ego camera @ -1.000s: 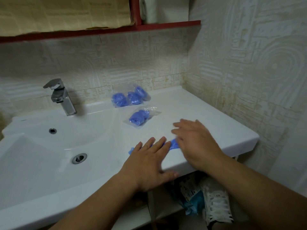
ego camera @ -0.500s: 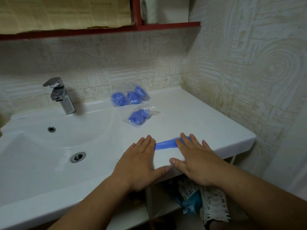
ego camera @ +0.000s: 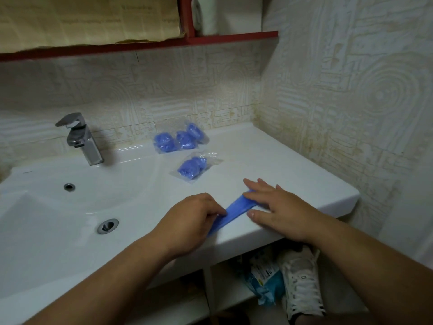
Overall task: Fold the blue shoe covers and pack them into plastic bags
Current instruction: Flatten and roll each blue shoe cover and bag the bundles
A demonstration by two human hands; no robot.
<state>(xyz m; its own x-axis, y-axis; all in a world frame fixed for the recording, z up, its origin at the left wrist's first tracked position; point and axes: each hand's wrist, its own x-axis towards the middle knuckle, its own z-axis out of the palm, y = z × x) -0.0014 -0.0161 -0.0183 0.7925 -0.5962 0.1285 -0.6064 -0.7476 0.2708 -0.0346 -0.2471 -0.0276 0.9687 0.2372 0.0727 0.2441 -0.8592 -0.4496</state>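
One flat blue shoe cover (ego camera: 231,212), long axis near-left to far-right

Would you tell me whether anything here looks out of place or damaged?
Nothing on the counter looks spilled. The wall tiles in the corner behind it carry brownish stains, and the paper on the shelf has a ragged edge.

white counter (ego camera: 269,160), shoe cover (ego camera: 230,211), bagged covers (ego camera: 191,167)

Left hand (ego camera: 189,221), right hand (ego camera: 281,212) apparently hide shoe cover (ego camera: 234,208) ends.
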